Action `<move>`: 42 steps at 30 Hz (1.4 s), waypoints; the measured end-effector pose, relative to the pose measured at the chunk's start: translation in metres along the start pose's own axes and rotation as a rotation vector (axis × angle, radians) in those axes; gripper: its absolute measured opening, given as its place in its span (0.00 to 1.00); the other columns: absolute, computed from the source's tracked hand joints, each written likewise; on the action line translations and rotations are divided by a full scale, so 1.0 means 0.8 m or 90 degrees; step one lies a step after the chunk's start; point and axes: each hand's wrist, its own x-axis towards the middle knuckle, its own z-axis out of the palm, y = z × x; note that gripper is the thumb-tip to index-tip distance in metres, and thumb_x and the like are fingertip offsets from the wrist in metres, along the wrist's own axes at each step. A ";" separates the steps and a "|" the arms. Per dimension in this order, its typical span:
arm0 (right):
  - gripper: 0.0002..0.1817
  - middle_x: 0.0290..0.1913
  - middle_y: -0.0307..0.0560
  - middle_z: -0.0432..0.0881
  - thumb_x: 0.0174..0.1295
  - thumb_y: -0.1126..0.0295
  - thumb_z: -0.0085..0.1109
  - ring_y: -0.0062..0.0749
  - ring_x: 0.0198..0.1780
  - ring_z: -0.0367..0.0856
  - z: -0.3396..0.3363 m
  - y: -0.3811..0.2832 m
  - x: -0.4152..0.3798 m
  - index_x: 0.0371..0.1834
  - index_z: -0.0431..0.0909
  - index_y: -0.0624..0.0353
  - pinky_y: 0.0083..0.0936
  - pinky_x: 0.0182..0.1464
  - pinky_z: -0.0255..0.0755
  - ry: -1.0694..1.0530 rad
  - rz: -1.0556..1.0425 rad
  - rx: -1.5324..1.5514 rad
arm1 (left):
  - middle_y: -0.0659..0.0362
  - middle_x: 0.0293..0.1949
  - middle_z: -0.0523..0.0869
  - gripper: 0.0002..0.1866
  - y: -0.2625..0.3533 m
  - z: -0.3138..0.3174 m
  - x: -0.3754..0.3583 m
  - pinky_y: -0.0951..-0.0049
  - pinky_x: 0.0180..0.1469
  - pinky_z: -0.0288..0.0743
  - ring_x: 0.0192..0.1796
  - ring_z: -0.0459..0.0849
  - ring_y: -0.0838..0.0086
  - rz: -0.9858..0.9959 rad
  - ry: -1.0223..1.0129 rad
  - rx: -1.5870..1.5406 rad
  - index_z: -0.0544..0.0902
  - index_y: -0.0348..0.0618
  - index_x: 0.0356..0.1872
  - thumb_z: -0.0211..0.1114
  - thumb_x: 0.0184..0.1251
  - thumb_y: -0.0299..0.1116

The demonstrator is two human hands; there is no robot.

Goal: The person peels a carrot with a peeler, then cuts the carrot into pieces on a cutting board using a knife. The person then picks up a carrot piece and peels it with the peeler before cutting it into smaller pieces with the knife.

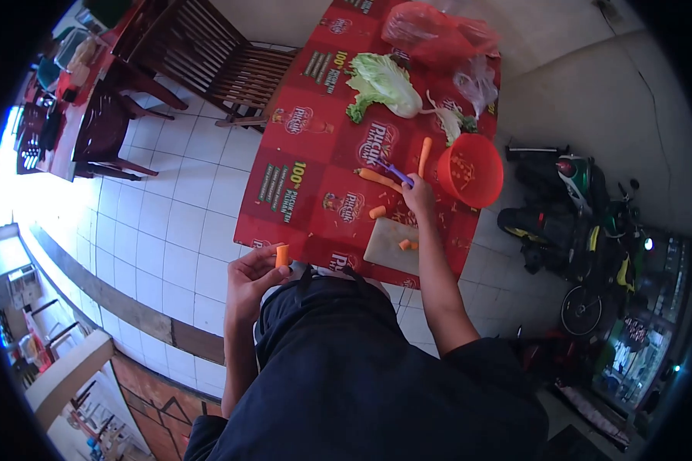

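Worktop print: the red cover on the worktop repeats "100% PUCUK TEH PILIHAN", its figure in yellow, and "PUCUK HARUM" in large white letters; the smaller wording is too blurred to read.
Right arm: reaches forward over the worktop from a dark short sleeve, elbow nearly straight, with the right hand beside the red-orange bowl.
Right grip: closed around the handle of a purple-handled tool, which points away to the left over the cloth; its head is too small to identify.
Left arm: bent, forearm along the body's side, with the left hand by the worktop's near-left corner.
Left grip: thumb and fingers pinch a short carrot piece, held up at the near edge.
Carrots: a whole carrot lies by the tool, a slimmer carrot beside the bowl, a stub nearer the body.
Cutting board: the pale board bears cut carrot chunks.
Bowl: holds small orange pieces.
Far side: Chinese cabbage, red plastic bag.
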 end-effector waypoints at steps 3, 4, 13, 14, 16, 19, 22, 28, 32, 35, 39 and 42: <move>0.18 0.50 0.57 0.88 0.65 0.61 0.65 0.57 0.54 0.86 -0.002 0.018 0.010 0.57 0.83 0.51 0.50 0.55 0.79 -0.010 -0.038 -0.042 | 0.54 0.42 0.92 0.23 -0.014 0.026 -0.003 0.75 0.50 0.86 0.42 0.90 0.76 -0.003 0.005 0.070 0.85 0.32 0.59 0.77 0.63 0.24; 0.20 0.53 0.56 0.87 0.65 0.61 0.66 0.57 0.56 0.85 -0.002 0.026 0.012 0.59 0.82 0.52 0.49 0.56 0.79 -0.010 -0.065 -0.029 | 0.54 0.42 0.92 0.23 -0.020 0.035 -0.003 0.75 0.51 0.85 0.42 0.90 0.76 0.001 0.008 0.096 0.85 0.32 0.59 0.77 0.63 0.25; 0.26 0.60 0.55 0.84 0.64 0.68 0.69 0.54 0.58 0.85 -0.015 0.076 -0.044 0.66 0.77 0.57 0.43 0.58 0.80 0.081 -0.292 0.122 | 0.53 0.43 0.93 0.22 -0.097 0.103 -0.002 0.73 0.49 0.84 0.43 0.90 0.75 -0.043 0.032 0.186 0.86 0.32 0.57 0.78 0.63 0.28; 0.25 0.58 0.55 0.84 0.63 0.69 0.69 0.53 0.56 0.86 -0.020 0.084 -0.054 0.65 0.78 0.57 0.42 0.56 0.81 0.076 -0.266 0.127 | 0.53 0.43 0.93 0.22 -0.109 0.108 0.004 0.73 0.49 0.85 0.43 0.90 0.75 -0.043 0.033 0.206 0.86 0.32 0.57 0.78 0.62 0.28; 0.24 0.56 0.55 0.86 0.63 0.70 0.69 0.50 0.52 0.88 -0.034 0.099 -0.083 0.63 0.79 0.57 0.41 0.52 0.83 0.063 -0.212 0.136 | 0.53 0.43 0.93 0.22 -0.135 0.116 0.020 0.73 0.49 0.85 0.43 0.90 0.74 -0.046 0.035 0.244 0.86 0.32 0.57 0.78 0.62 0.28; 0.17 0.52 0.55 0.86 0.63 0.73 0.67 0.50 0.51 0.88 -0.035 0.129 -0.128 0.55 0.82 0.59 0.41 0.51 0.82 0.072 -0.099 0.224 | 0.52 0.42 0.93 0.21 -0.175 0.120 0.059 0.72 0.48 0.85 0.43 0.91 0.74 -0.021 0.009 0.322 0.87 0.32 0.55 0.77 0.61 0.27; 0.12 0.45 0.53 0.88 0.62 0.74 0.67 0.48 0.46 0.89 -0.023 0.166 -0.173 0.49 0.84 0.59 0.39 0.47 0.82 0.075 -0.029 0.242 | 0.50 0.40 0.94 0.19 -0.213 0.121 0.116 0.67 0.47 0.86 0.42 0.93 0.67 0.054 0.031 0.507 0.89 0.36 0.50 0.78 0.57 0.31; 0.14 0.40 0.50 0.87 0.59 0.71 0.72 0.44 0.39 0.88 0.015 0.172 -0.228 0.48 0.86 0.59 0.38 0.43 0.81 0.060 0.028 0.224 | 0.48 0.41 0.93 0.16 -0.262 0.123 0.236 0.56 0.49 0.84 0.45 0.92 0.52 0.192 0.112 0.694 0.90 0.41 0.45 0.76 0.57 0.36; 0.14 0.40 0.48 0.85 0.60 0.66 0.73 0.46 0.41 0.87 0.030 0.154 -0.223 0.47 0.86 0.57 0.41 0.43 0.80 0.136 0.022 0.109 | 0.48 0.42 0.92 0.17 -0.258 0.118 0.281 0.57 0.49 0.84 0.46 0.92 0.52 0.251 0.175 0.724 0.91 0.42 0.47 0.76 0.57 0.37; 0.13 0.42 0.49 0.85 0.62 0.62 0.72 0.49 0.42 0.87 0.041 0.156 -0.212 0.46 0.85 0.55 0.44 0.44 0.81 0.107 0.047 0.071 | 0.47 0.43 0.91 0.16 -0.261 0.103 0.301 0.53 0.50 0.82 0.48 0.89 0.49 0.269 0.172 0.739 0.90 0.42 0.47 0.74 0.59 0.36; 0.13 0.39 0.49 0.86 0.61 0.63 0.73 0.49 0.42 0.88 0.043 0.160 -0.206 0.45 0.85 0.56 0.44 0.44 0.81 0.048 0.072 0.055 | 0.46 0.45 0.89 0.17 -0.260 0.092 0.306 0.51 0.50 0.81 0.50 0.87 0.48 0.279 0.145 0.768 0.89 0.42 0.48 0.74 0.59 0.37; 0.14 0.36 0.49 0.88 0.60 0.62 0.74 0.48 0.41 0.88 0.049 0.168 -0.202 0.45 0.85 0.57 0.42 0.43 0.80 0.011 0.138 0.149 | 0.48 0.41 0.89 0.16 -0.263 0.084 0.313 0.52 0.48 0.81 0.47 0.88 0.51 0.320 0.143 0.785 0.89 0.42 0.47 0.74 0.59 0.37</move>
